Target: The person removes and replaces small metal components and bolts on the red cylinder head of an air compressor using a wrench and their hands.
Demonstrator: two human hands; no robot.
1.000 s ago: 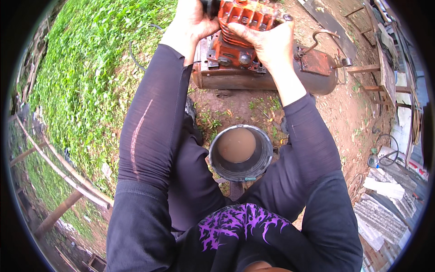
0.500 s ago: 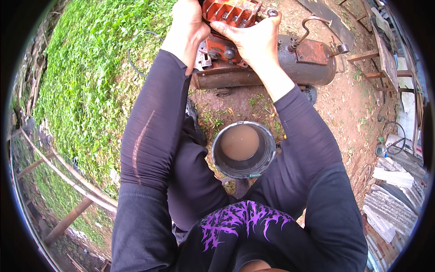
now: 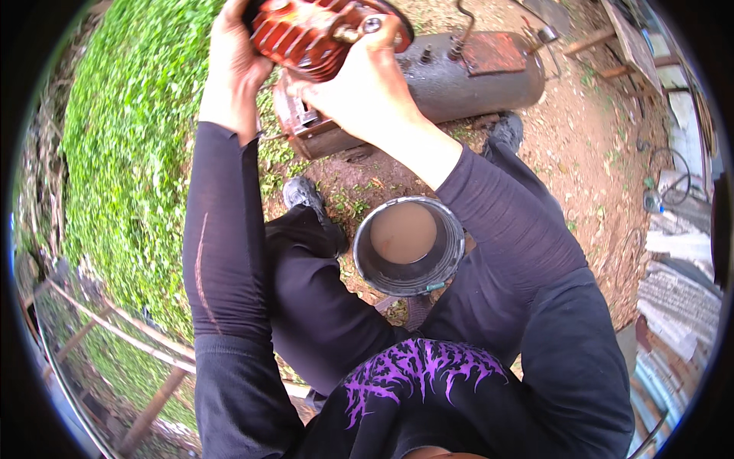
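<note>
Both hands grip a red finned compressor pump [image 3: 294, 42] with a dark round edge, at the top of the view. My left hand [image 3: 243, 69] is closed round its left side, the fingers partly hidden behind it. From the right, my right hand [image 3: 371, 96] holds it, with the thumb up beside a metal fitting. Behind and below lies a dark cylindrical air tank [image 3: 474, 96] with a rusty red plate [image 3: 497, 53] and a bent pipe. The pump's underside cannot be seen.
A black bucket [image 3: 449, 256] of murky brown water stands between my legs. Grass [image 3: 138, 153] covers the left side, with a wooden pole rail [image 3: 153, 405] at lower left. A wooden bench [image 3: 634, 46] and corrugated sheets [image 3: 680, 291] are on the right.
The pump has moved left in my hands and tilted. More of the tank's left end and top now shows. My view has shifted slightly, and both shoes are visible.
</note>
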